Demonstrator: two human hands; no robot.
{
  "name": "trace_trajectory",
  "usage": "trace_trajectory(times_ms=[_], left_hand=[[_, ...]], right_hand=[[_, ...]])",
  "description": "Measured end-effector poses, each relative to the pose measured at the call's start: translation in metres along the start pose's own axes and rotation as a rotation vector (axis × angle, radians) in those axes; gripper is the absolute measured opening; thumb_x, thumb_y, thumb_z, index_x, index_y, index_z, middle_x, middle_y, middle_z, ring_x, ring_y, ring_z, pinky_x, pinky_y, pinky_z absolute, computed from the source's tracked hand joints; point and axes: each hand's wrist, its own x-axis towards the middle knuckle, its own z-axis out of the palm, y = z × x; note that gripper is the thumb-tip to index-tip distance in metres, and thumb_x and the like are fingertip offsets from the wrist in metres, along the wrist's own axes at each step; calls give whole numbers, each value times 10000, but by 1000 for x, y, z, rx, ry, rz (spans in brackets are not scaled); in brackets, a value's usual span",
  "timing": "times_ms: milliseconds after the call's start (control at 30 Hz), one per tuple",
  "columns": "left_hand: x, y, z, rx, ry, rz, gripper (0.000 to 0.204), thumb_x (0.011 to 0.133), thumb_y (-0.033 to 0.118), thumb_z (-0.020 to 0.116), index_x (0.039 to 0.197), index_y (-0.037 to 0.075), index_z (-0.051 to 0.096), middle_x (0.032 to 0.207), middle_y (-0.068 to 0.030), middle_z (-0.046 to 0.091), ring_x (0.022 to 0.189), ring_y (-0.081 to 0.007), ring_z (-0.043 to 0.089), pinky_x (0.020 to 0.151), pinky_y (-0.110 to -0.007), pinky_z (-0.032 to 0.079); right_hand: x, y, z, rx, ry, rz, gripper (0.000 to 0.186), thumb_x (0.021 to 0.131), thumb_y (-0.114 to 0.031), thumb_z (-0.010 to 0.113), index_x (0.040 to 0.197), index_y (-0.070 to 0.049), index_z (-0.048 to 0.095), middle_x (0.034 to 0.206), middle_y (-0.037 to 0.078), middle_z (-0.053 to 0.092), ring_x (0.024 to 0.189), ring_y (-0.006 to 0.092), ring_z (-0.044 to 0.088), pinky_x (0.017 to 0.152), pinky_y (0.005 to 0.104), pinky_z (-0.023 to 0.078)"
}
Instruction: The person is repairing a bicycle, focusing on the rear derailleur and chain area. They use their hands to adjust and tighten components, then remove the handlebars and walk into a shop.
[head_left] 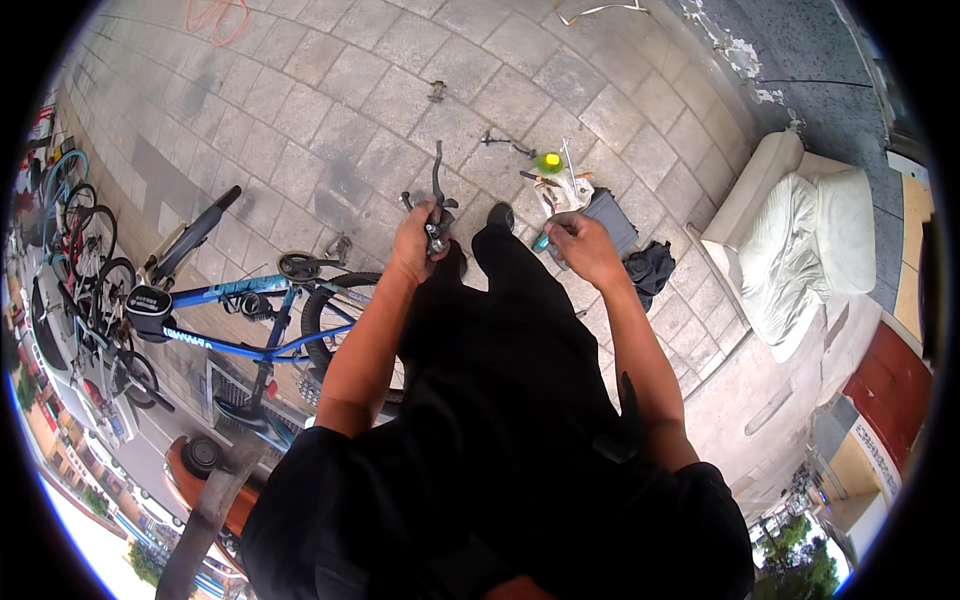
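Observation:
My left hand (417, 242) is closed around a dark bicycle brake lever (438, 172), its blade pointing away from me and the clamp end beside my fingers. On the right, my right hand (580, 245) pinches a small tool with a teal part (541, 243) showing at the fingers; its kind is too small to tell. Just beyond that hand, a pale bag (562, 196) with tools on it lies on the paving, next to a grey flat case (610, 222). A yellow-green round object (549, 162) sits at the bag's far edge.
A blue bicycle frame (225, 292) stands close on my left, its rear wheel (318, 320) near my forearm. Dark metal parts (508, 143) lie ahead on the paving. Black cloth (650, 273) lies right of the case, and a cream sofa (790, 240) stands farther right.

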Motion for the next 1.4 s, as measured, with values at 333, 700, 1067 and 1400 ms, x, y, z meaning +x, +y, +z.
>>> trace_trajectory(times_ms=[333,700,1067,1400], left_hand=[[205,83,-28,222,-74,-235,419,1005,460,680,768,151,527,619,1,513,454,-125,467,390,-296,313],[509,75,-17,464,-275,-156,352,1042,398,636,812,160,517,698,2,497,518,-126,471,403,-275,307],[572,58,29,411,-788,-62,392,1065,407,579,787,138,520,807,-78,588,561,-120,451,421,-257,320],[588,61,33,317,-633,-231,405,1021,483,632,756,199,517,669,8,532,504,-127,490,379,-273,306]], right_hand=[[114,-1,81,425,220,410,299,1014,-261,643,1127,0,736,841,40,693,662,120,670,585,282,546],[436,208,229,-103,533,412,593,950,-205,648,1493,-38,480,1424,313,544,1297,497,552,1100,520,478],[591,354,209,-995,320,597,385,1041,-260,516,1394,-153,624,1490,136,514,1379,338,490,1124,499,390],[571,359,217,-1079,222,488,309,1014,-221,529,1305,-157,611,1346,93,635,1333,259,548,1029,479,455]])
